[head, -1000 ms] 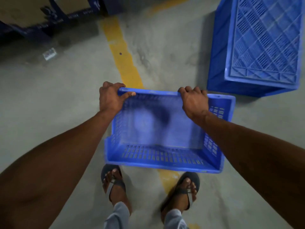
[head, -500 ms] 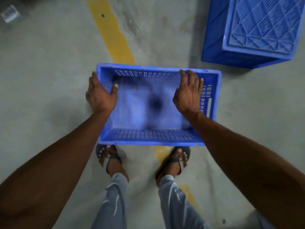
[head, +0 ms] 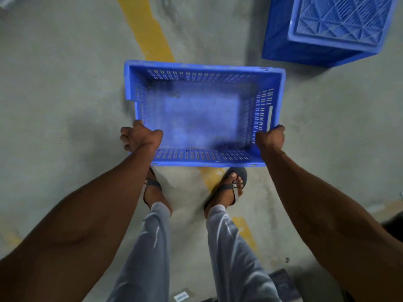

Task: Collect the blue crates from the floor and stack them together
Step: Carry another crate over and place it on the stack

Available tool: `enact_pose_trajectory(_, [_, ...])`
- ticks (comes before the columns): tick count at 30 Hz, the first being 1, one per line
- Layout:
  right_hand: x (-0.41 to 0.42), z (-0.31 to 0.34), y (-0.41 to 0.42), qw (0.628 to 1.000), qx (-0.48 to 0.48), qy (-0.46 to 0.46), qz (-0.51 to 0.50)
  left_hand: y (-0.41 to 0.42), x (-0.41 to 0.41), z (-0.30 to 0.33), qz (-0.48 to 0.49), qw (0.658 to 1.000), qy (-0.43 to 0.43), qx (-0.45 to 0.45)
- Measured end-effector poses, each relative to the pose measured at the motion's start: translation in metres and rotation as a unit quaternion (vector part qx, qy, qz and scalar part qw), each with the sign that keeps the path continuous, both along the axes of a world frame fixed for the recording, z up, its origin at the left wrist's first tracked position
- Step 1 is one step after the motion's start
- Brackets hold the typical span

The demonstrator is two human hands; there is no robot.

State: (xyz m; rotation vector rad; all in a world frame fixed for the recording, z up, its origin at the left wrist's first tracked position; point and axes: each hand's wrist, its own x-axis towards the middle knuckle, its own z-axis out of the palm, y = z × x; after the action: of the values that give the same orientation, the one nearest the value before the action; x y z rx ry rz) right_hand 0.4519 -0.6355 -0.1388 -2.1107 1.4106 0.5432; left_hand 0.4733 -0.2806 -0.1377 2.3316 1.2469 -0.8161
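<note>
1. The left hand (head: 139,136) and right hand (head: 270,136) are each keeping a closed grip on the near corners of the open blue crate (head: 202,114), above the floor (head: 54,94).
2. An upturned blue crate (head: 327,29) is standing well apart.

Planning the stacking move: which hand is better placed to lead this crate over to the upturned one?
Right, probably. The right hand grips the held crate on the side nearer the upturned crate, which stands ahead to the right. The left hand grips the far side.
</note>
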Motion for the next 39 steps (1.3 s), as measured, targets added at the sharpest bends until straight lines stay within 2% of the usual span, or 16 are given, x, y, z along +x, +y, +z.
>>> enact_pose_trajectory(2, [0.004,0.011,-0.004,1.0,0.002,-0.004,0.008,0.016,0.003,0.001,0.032,0.999,-0.012,-0.016])
enact_pose_trajectory(5, [0.009,0.034,-0.004,0.997,-0.032,-0.025,0.071,0.044,0.005,0.015,0.072,0.997,-0.012,-0.028])
enact_pose_trajectory(10, [0.016,0.102,0.021,0.981,-0.061,-0.045,0.176,0.08,-0.013,0.081,0.118,0.993,-0.01,-0.017])
enact_pose_trajectory(16, [0.016,0.251,0.062,0.954,-0.022,-0.07,0.289,0.131,-0.081,0.259,0.233,0.971,-0.035,-0.027])
enact_pose_trajectory(20, [0.023,0.366,0.116,0.921,0.001,-0.126,0.37,0.179,-0.143,0.39,0.325,0.941,-0.09,-0.004])
enact_pose_trajectory(24, [0.022,0.467,0.188,0.887,0.03,-0.158,0.433,0.22,-0.221,0.491,0.403,0.906,-0.13,0.006])
enact_pose_trajectory(29, [0.014,0.587,0.309,0.801,0.086,-0.183,0.564,0.271,-0.341,0.585,0.503,0.83,-0.236,0.053])
enact_pose_trajectory(35, [-0.036,0.708,0.485,0.655,0.124,-0.205,0.717,0.345,-0.492,0.696,0.608,0.736,-0.284,0.082])
enact_pose_trajectory(37, [-0.077,0.749,0.54,0.603,0.14,-0.232,0.75,0.39,-0.57,0.697,0.637,0.692,-0.332,0.069])
enact_pose_trajectory(39, [-0.121,0.786,0.587,0.548,0.173,-0.241,0.782,0.438,-0.644,0.699,0.661,0.627,-0.41,0.045])
